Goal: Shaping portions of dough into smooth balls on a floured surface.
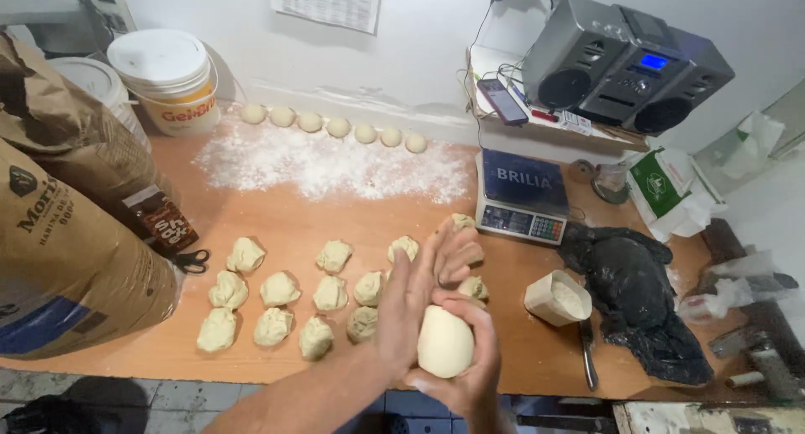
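Note:
A smooth pale dough ball point(444, 342) sits between my two hands above the front of the wooden table point(277, 212). My right hand point(470, 375) cups it from below and the right. My left hand point(419, 296) presses flat against its left side, fingers stretched out. Several rough dough pieces point(277, 289) lie in rows on the table just left of my hands. Several rounded dough balls point(338, 127) line the wall behind a patch of flour point(327, 166).
A digital scale point(521, 196) stands at the back right, a black plastic bag point(637, 300) and a small flour cup point(557, 298) beside it, a knife point(587, 350) in front. Big brown flour sacks point(59, 233), scissors point(191, 259) and white buckets point(168, 73) fill the left. A radio point(625, 65) and phone point(503, 100) sit on a shelf.

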